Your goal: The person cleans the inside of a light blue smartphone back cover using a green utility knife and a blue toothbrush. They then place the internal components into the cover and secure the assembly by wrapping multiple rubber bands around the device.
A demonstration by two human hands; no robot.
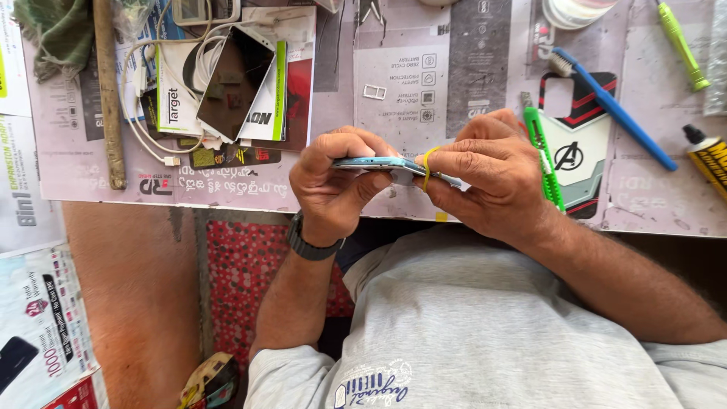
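Observation:
A slim phone with a light blue edge [371, 162] is held edge-on between both hands, just above the paper-covered table [469, 68]. My left hand [329, 185], with a dark watch on its wrist, pinches the phone's left end between thumb and fingers. The phone's right end is gripped by my right hand [492, 182]. A thin yellow band [428, 168] loops around the phone beside my right fingers. The phone's face is hidden from this angle.
A green utility knife [544, 155] lies by my right hand on a printed phone case [583, 144]. Farther right are a blue toothbrush [613, 110], a green screwdriver [681, 45] and a glue tube [708, 155]. A small tray [374, 92], another phone [235, 83], a white cable [136, 113] and a wooden stick [108, 91] lie left.

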